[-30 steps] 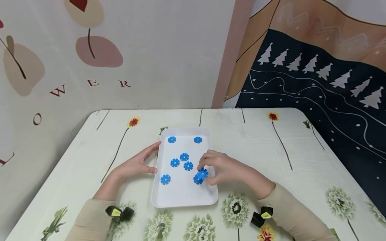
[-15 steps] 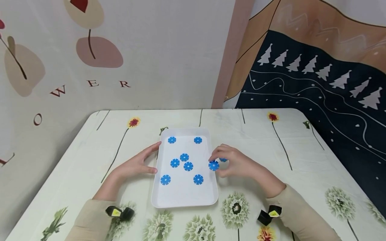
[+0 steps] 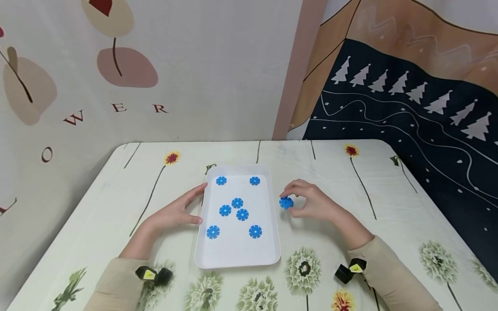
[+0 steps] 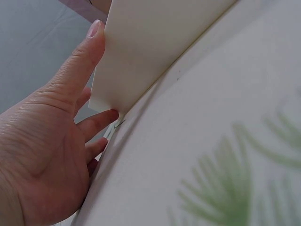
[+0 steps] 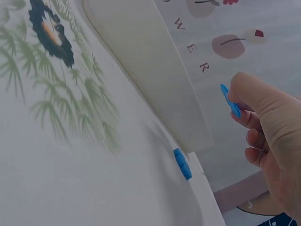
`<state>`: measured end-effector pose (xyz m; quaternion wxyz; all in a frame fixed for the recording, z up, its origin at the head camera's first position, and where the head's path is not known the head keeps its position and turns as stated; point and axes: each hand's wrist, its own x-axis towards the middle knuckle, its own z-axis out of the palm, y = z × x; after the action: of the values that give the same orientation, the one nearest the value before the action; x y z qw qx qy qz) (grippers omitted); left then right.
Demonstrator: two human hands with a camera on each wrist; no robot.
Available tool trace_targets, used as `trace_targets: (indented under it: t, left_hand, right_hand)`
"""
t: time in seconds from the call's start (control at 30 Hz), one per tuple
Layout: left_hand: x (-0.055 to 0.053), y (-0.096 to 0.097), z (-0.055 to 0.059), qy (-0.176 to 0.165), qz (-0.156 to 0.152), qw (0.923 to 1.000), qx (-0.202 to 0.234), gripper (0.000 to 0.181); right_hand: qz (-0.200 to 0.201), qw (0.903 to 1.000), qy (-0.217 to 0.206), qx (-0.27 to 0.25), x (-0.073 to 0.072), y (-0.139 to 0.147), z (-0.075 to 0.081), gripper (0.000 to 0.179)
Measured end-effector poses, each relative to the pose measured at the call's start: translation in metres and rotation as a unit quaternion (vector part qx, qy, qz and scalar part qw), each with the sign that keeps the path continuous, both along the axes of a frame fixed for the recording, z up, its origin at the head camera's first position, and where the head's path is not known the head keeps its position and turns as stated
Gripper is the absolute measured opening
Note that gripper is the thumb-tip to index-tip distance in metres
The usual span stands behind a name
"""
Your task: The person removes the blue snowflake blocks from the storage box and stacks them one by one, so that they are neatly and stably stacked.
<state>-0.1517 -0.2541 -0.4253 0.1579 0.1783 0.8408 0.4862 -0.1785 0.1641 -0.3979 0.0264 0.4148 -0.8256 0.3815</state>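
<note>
Head view: white tray [image 3: 238, 252] on the flower-print surface [image 3: 330, 172]; clock directions run from the tray's middle, 12 at its far end.
Left hand [image 3: 177, 212]: at 9 o'clock; fingers [image 3: 199, 188] straight and spread, thumb well apart, tips resting against the tray wall; nothing gripped.
Right hand [image 3: 313, 204]: just above 3 o'clock, outside the tray; thumb and fingers drawn nearly together, pinching the held disc [image 3: 286, 202].
Held disc: blue, notched, just beside the tray's right rim and apart from it; the right wrist view shows it raised off the surface.
Tray discs [image 3: 255, 232]: seven, blue; one each at 11, 1, 5 and 7 o'clock, three grouped about the middle.
Loose piece [image 5: 182, 164]: blue, edge-on, lying on the surface near the tray; single or stacked, cannot tell.
Change: over the last second the right hand took the held disc from above the 5 o'clock disc, past the rim; left hand and tray discs unmoved.
Bearing on the work: judged mid-transfer; held disc outside the tray, not released, the seven inside undisturbed.
</note>
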Motion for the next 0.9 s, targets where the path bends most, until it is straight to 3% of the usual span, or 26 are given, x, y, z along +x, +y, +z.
trace_targets:
  t: [0.27,0.9]
  left_hand:
    - [0.001,0.0,0.001,0.005,-0.003,1.0,-0.001,0.1]
    - [0.0,0.0,0.0,0.005,-0.002,1.0,-0.002,0.101]
  right_hand:
    - [-0.019,0.9996,-0.018,0.011,-0.007,0.008,-0.009,0.032]
    - [-0.015,0.9986,-0.051,-0.006,-0.015,0.013,-0.027,0.033]
